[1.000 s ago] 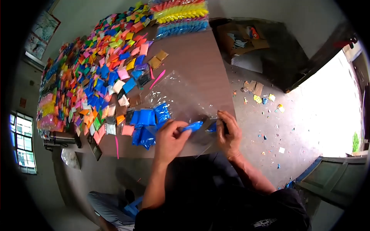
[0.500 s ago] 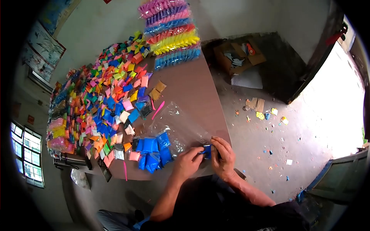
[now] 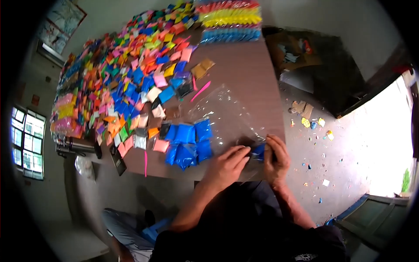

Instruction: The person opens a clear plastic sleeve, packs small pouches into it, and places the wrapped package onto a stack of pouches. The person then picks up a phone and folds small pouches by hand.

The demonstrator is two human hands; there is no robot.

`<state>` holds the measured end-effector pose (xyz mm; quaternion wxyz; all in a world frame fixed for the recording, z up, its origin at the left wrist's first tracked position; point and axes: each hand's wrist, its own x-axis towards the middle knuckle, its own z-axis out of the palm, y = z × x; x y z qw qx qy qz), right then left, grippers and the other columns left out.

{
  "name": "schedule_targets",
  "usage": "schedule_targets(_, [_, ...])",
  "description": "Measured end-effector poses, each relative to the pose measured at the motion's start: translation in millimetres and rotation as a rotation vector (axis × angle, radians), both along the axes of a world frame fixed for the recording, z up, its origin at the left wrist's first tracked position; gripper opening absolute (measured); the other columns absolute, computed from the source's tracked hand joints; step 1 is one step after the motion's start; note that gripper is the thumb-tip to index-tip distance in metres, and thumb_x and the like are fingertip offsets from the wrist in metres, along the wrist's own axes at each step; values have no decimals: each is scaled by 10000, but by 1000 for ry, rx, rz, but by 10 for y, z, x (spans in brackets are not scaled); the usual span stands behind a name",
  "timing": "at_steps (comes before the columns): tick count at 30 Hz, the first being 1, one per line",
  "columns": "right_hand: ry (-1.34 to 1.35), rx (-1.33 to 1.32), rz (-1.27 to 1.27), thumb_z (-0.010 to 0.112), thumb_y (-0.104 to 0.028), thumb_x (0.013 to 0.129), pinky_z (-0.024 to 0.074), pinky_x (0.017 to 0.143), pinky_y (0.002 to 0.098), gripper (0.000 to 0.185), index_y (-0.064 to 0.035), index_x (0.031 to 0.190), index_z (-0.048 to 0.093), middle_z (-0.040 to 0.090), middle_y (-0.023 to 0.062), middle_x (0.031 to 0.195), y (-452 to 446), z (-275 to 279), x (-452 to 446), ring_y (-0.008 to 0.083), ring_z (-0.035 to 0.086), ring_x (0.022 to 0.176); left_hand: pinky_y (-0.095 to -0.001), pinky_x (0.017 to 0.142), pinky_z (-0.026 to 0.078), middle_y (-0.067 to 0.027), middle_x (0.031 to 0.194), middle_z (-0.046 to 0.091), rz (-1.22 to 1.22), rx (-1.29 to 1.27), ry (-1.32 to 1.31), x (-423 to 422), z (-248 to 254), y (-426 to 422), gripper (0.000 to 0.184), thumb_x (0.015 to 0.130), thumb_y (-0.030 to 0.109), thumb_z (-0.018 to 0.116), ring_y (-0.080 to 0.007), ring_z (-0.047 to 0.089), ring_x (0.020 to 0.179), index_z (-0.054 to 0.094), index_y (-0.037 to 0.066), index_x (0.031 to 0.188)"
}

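A small blue packet [image 3: 259,152] is between my hands at the table's front right edge. My right hand [image 3: 277,160] is closed on its right side, thumb and fingers pinched together. From the left, my left hand [image 3: 229,165] reaches the packet with curled fingers, its fingertips at the packet's other end; the exact contact is partly hidden. A large clear plastic bag [image 3: 227,114] lies flat just beyond, one corner reaching my right fingertips. Left of my left hand, several plump blue packets [image 3: 187,133] sit in a cluster.
A big heap of small coloured packets [image 3: 131,87] covers the table's left side. Bagged rows of coloured packets [image 3: 230,19] stand at the back. Pink plastic sticks [image 3: 200,91] and a dark phone-like object [image 3: 117,160] lie on the table [image 3: 251,74]. Scraps [image 3: 305,111] litter the floor.
The head view has shifted, so the table appears higher and further right. My hands are slightly further apart, still at the blue packet.
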<state>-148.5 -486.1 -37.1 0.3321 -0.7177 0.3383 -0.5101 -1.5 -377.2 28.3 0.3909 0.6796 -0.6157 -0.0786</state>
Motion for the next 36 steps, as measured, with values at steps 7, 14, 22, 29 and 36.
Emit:
schedule_targets(7, [36, 70, 44, 665, 118, 925, 548, 987, 365, 198, 49, 1101, 726, 721, 179, 1206, 23, 72, 8, 287, 708, 1124, -442, 761, 597, -153, 1057, 744, 529, 212, -82, 842, 243, 748, 261, 881, 179, 819, -378, 729, 903, 755, 55, 1102])
schedule_targets(14, [101, 57, 51, 652, 128, 920, 539, 997, 361, 237, 53, 1137, 709, 699, 199, 1256, 8, 49, -32, 301, 700, 1147, -392, 654, 566, -161, 1041, 728, 552, 386, 83, 986, 177, 922, 422, 847, 130, 845, -282, 691, 721, 706, 34, 1233])
schedule_targets(22, [80, 60, 56, 638, 135, 893, 550, 974, 365, 290, 47, 1161, 706, 713, 206, 1224, 4, 43, -36, 309, 712, 1124, -191, 628, 440, -27, 1009, 604, 254, 89, 845, 647, 199, 484, 323, 869, -33, 794, -45, 528, 728, 672, -3, 1167])
schedule_targets(29, [115, 87, 55, 637, 74, 936, 553, 972, 382, 257, 52, 1186, 693, 705, 223, 1241, -15, 112, -55, 331, 712, 1134, -249, 743, 574, -90, 1168, 648, 40, 175, 1202, 265, -296, -121, 222, 992, 58, 703, -128, 690, 1042, 599, 32, 1187])
schedule_targets(36, [6, 258, 92, 546, 18, 1030, 458, 1111, 388, 228, 65, 1197, 694, 678, 193, 1327, -13, 133, -88, 284, 631, 1275, -292, 831, 596, -144, 1354, 613, -79, 126, 1171, 243, -414, -160, 184, 1021, 11, 637, -189, 708, 1097, 572, 27, 1192])
